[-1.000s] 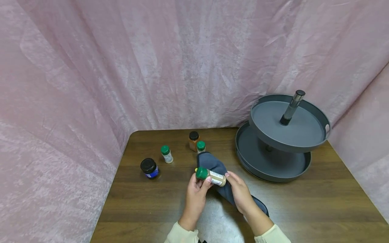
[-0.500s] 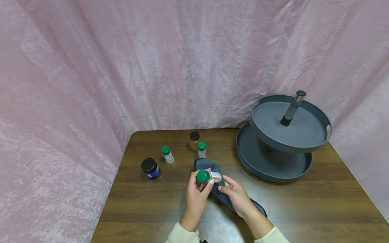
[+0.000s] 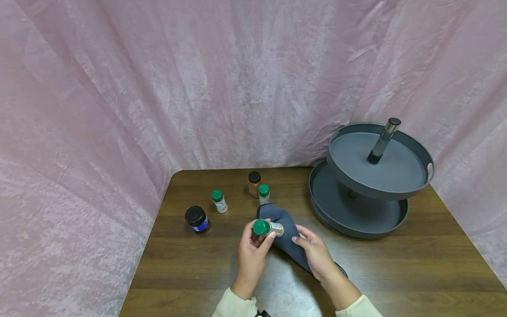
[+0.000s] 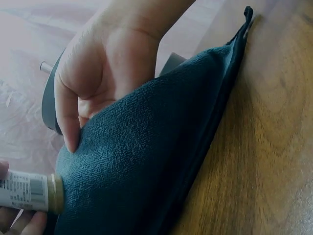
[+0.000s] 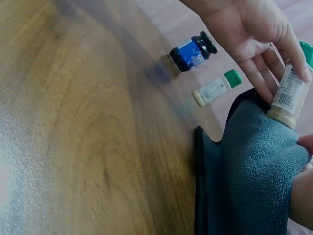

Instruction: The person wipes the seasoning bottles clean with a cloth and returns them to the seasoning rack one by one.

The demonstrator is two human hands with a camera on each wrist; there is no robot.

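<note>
When I checked the head view, a pink curtain (image 3: 253,88) filled the background behind and beside a brown wooden table (image 3: 190,273). At the table's right rear I noted a grey two-tier tray (image 3: 356,154), its centre post rising above the upper tier.

Over the table's middle, a blue-grey cloth (image 3: 293,248) with dark edging ran obliquely toward the near right. The right hand (image 3: 317,255) gripped it, thumb on the facing side and fingers behind; I logged this grip as closed, with only fabric in it. I could not tell whether the cloth's lower end touched the table.

The left hand (image 3: 251,251) had closed thumb and fingers around a held bottle (image 3: 273,228), tilted well over, its green cap toward the left. In both wrist views I saw its base against the cloth, above the table.

At left I recorded a black-lidded jar (image 3: 196,219) with a blue label, upright. Toward the rear edge stood an orange bottle (image 3: 255,185) with a black cap. Just beside it was a rear green-capped bottle (image 3: 264,193), its lower part hidden by the cloth; a left green-capped bottle (image 3: 219,201) stood near the jar.
</note>
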